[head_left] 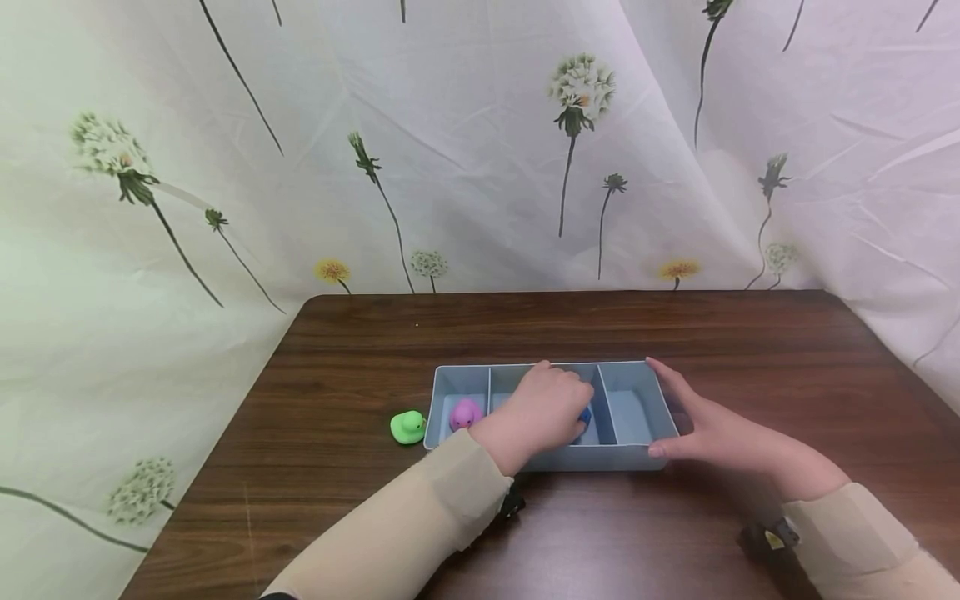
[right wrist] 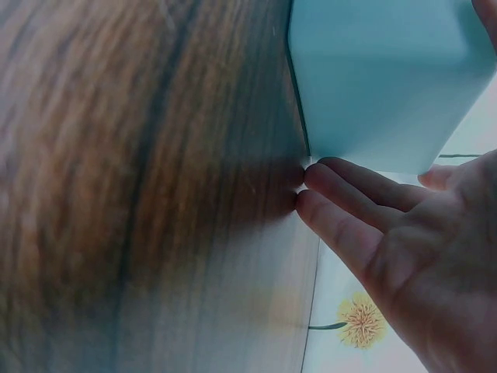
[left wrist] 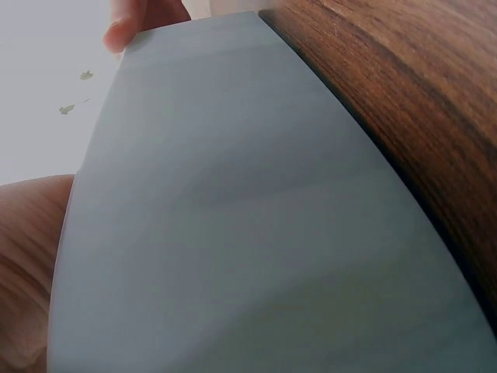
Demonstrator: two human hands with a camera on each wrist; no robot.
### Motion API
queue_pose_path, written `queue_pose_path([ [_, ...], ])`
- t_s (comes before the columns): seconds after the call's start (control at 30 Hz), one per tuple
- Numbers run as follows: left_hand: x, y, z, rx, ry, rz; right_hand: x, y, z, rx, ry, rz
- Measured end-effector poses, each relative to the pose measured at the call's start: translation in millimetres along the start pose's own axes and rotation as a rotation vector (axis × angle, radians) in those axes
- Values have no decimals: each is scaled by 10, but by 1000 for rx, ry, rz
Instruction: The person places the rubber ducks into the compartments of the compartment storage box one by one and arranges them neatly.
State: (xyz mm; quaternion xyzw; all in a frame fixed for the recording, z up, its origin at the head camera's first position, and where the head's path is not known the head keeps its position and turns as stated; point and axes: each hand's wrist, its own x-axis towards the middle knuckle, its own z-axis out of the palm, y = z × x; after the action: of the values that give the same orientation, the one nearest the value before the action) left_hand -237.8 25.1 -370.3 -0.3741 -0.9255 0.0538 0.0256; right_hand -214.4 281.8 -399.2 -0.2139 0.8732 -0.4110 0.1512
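A grey-blue divided tray (head_left: pixel 615 457) lies on the table. In its left compartment sits a purple rubber duck (head_left: pixel 466 413); a green rubber duck (head_left: pixel 408 427) stands on the table just outside the left end. My left hand (head_left: pixel 542 410) reaches down into the wide middle compartment, its fingers curled at a small blue object (head_left: pixel 585 418), mostly hidden by the hand. My right hand (head_left: pixel 708 425) holds the tray's right end, thumb at the front corner and fingers towards the back corner. In the right wrist view, the fingers (right wrist: pixel 349 190) reach along the tray's end wall near the tabletop.
The dark wooden table (head_left: pixel 360 333) extends around the tray on all sides. Behind it hangs a white cloth (head_left: pixel 480 167) printed with dandelions. The tray's right compartment (head_left: pixel 628 412) shows its bare floor.
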Motion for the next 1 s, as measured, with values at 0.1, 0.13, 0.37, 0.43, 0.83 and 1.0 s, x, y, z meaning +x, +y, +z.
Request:
queue_pose_path([
  [0.1, 0, 2, -5, 7, -1, -1, 6, 10, 10, 3, 1, 3],
  [0.13, -1, 3, -7, 8, -3, -2, 7, 13, 11, 3, 3, 0],
  [0.37, -6, 13, -16, 13, -7, -3, 10, 17, 11, -8, 9, -15],
  [0.43, -8, 14, -21, 13, -7, -2, 10, 17, 11, -10, 10, -15],
  [0.83, 0, 12, -11, -8, -13, -7, 0, 9, 2, -6, 8, -13],
  [1.0, -3, 0, -15, -40, -17, -15, -6, -2, 2, -2, 1, 0],
])
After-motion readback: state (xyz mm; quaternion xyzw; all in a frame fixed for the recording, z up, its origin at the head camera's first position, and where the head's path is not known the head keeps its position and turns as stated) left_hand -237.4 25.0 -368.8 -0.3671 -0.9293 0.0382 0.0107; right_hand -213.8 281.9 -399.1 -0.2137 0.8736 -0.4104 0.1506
